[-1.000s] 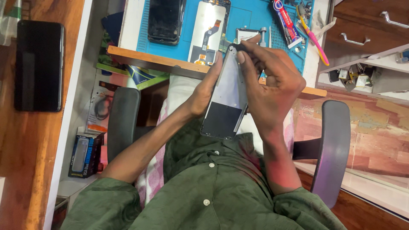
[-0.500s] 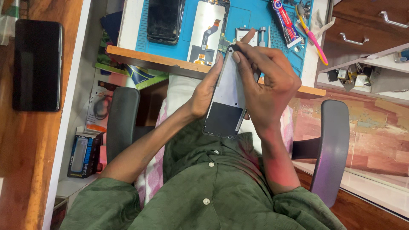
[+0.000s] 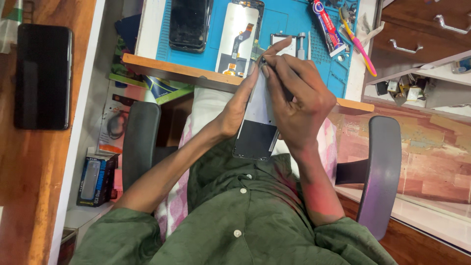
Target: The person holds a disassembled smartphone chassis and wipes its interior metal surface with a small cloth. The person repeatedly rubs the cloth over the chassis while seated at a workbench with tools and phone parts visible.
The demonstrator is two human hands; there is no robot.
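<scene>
Blue mat [image 3: 294, 29] covers the tabletop's near edge. Left hand [image 3: 235, 115] clamps the phone frame [image 3: 257, 122], long axis toward the tabletop. Right hand [image 3: 299, 103] grips its far end, fingers closed.

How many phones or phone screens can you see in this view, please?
4: one phone held in both hands over the lap; a dark phone and a screen panel on the blue mat; a black phone on the wooden surface, far left. More may be hidden.

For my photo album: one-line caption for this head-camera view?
Both hands, left hand and right hand, hold an opened phone above a blue mat.
</scene>
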